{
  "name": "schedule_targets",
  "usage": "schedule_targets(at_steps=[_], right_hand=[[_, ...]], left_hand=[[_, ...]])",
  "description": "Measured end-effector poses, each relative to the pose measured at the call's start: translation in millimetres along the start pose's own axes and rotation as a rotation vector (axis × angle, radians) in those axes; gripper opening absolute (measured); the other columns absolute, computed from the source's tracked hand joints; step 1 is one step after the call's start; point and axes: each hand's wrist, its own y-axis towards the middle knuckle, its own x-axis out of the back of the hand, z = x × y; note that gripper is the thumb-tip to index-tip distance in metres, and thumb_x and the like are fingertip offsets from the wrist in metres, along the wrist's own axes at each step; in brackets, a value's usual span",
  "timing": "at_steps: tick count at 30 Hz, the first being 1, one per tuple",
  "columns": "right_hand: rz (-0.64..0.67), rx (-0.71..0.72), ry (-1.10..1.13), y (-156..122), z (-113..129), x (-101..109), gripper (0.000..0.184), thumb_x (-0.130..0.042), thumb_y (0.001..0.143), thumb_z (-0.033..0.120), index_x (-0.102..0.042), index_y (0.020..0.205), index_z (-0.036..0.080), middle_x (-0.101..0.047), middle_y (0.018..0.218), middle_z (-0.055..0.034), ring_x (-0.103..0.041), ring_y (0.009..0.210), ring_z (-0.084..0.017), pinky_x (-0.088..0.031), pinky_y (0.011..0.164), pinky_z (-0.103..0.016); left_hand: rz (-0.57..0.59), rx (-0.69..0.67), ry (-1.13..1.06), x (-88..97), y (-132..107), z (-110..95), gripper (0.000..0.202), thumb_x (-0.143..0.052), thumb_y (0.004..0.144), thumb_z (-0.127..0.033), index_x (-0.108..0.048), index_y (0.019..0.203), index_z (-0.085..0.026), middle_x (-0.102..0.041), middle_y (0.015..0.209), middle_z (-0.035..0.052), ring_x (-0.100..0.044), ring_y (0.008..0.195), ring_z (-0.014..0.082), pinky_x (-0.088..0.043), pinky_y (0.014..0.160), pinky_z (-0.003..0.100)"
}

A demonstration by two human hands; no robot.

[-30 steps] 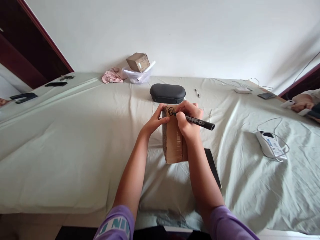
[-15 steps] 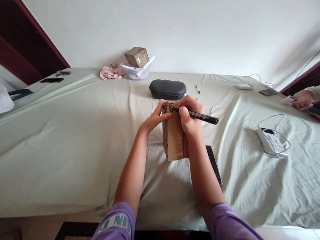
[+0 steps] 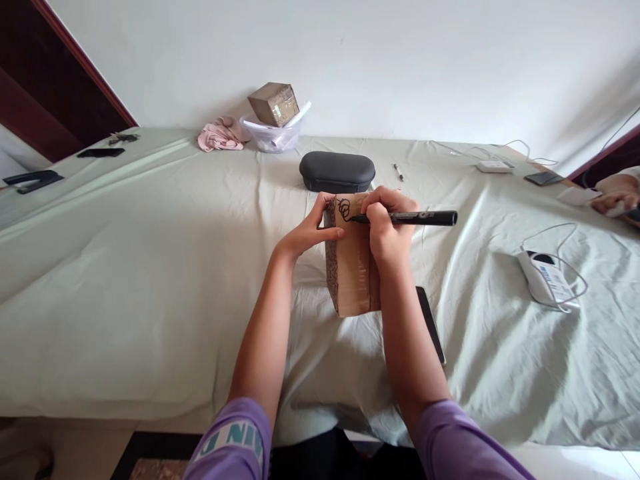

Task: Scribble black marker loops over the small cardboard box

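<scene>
Cardboard box [image 3: 354, 273], centre of frame: was clasped by left hand [image 3: 313, 230], inked with black marker [image 3: 427, 218] pinched in right hand [image 3: 391, 223]. Could have smeared, with left thumb [image 3: 334, 234] near looped scrawl [image 3: 344, 209]; could have tipped under pen pressure. On barrel, was too small to read; on purple sleeve [image 3: 250, 410], bottom, could pick out "N".

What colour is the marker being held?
The marker is black; the head view shows it best.
</scene>
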Motion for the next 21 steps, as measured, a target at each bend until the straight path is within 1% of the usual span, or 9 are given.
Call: schedule_targets(at_steps=[2,6,9,11,13,16,18,19,21], right_hand=[[-0.013,-0.011,0.004,0,-2,-1,0.028,-0.056,0.093,0.026,-0.049,0.066,0.024,-0.049,0.062,0.0031,-0.049,0.062,-0.016,-0.051,0.075,-0.034],[0.034,0.002,0.012,0,-4,-5,0.026,-0.058,0.094,0.025,-0.052,0.069,0.024,-0.048,0.062,0.0047,-0.049,0.061,-0.014,-0.051,0.076,-0.033],[0.086,-0.01,0.052,2,2,-4,0.028,-0.062,0.098,0.032,-0.055,0.072,0.024,-0.048,0.061,0.0062,-0.047,0.057,-0.012,-0.047,0.067,-0.03],[0.06,-0.037,0.111,5,10,4,0.029,-0.064,0.102,0.041,-0.058,0.078,0.025,-0.047,0.06,0.0069,-0.047,0.054,-0.012,-0.041,0.058,-0.028],[-0.042,-0.049,0.19,10,18,21,0.033,-0.065,0.105,0.052,-0.059,0.084,0.027,-0.044,0.058,0.0076,-0.042,0.049,-0.013,-0.032,0.049,-0.029],[-0.22,-0.015,0.266,15,20,60,0.039,-0.072,0.101,0.061,-0.056,0.086,0.029,-0.032,0.054,0.0112,-0.024,0.042,-0.012,-0.015,0.044,-0.031],[-0.245,-0.017,0.206,12,7,87,0.042,-0.082,0.095,0.059,-0.054,0.085,0.029,-0.034,0.053,0.0127,-0.023,0.043,-0.009,-0.015,0.046,-0.029],[-0.226,-0.047,0.15,8,-5,99,0.043,-0.085,0.092,0.057,-0.055,0.084,0.028,-0.039,0.053,0.0121,-0.029,0.045,-0.009,-0.018,0.048,-0.028],[-0.13,-0.219,0.121,-5,-37,117,0.04,-0.089,0.086,0.056,-0.064,0.086,0.025,-0.056,0.059,0.0083,-0.042,0.05,-0.009,-0.027,0.051,-0.026]], left_hand=[[0.009,0.003,0.0,1.4,0,1,0.076,-0.089,0.078,-0.069,-0.052,0.129,-0.026,-0.059,0.13,0.0063,-0.052,0.14,0.0369,-0.043,0.12,0.05],[0.031,0.019,0.015,2.8,-1,0,0.075,-0.089,0.078,-0.066,-0.05,0.129,-0.027,-0.057,0.132,0.006,-0.052,0.138,0.036,-0.043,0.119,0.048],[0.04,0.037,0.024,2.8,-1,-2,0.076,-0.09,0.078,-0.064,-0.048,0.13,-0.028,-0.055,0.133,0.0061,-0.05,0.138,0.0352,-0.041,0.118,0.046],[0.038,0.043,0.029,3.1,-1,-3,0.076,-0.089,0.077,-0.063,-0.048,0.13,-0.028,-0.054,0.133,0.0066,-0.048,0.138,0.0346,-0.04,0.118,0.044],[0.029,0.048,0.036,4.2,-1,-2,0.073,-0.089,0.077,-0.061,-0.048,0.129,-0.028,-0.054,0.133,0.0068,-0.047,0.138,0.0336,-0.038,0.118,0.043],[0.008,0.078,0.038,8.0,-2,2,0.068,-0.085,0.079,-0.058,-0.048,0.128,-0.029,-0.054,0.134,0.0069,-0.046,0.138,0.0326,-0.037,0.118,0.043],[-0.009,0.101,0.039,11.5,-3,4,0.067,-0.083,0.079,-0.057,-0.046,0.128,-0.029,-0.053,0.136,0.0077,-0.047,0.138,0.0329,-0.039,0.117,0.044],[-0.016,0.109,0.043,13.3,-4,5,0.069,-0.082,0.078,-0.058,-0.046,0.128,-0.029,-0.053,0.136,0.0081,-0.047,0.138,0.0332,-0.04,0.116,0.044],[-0.026,0.118,0.052,16.3,-4,5,0.073,-0.084,0.075,-0.06,-0.045,0.128,-0.029,-0.054,0.136,0.0085,-0.049,0.136,0.0336,-0.043,0.115,0.046]])
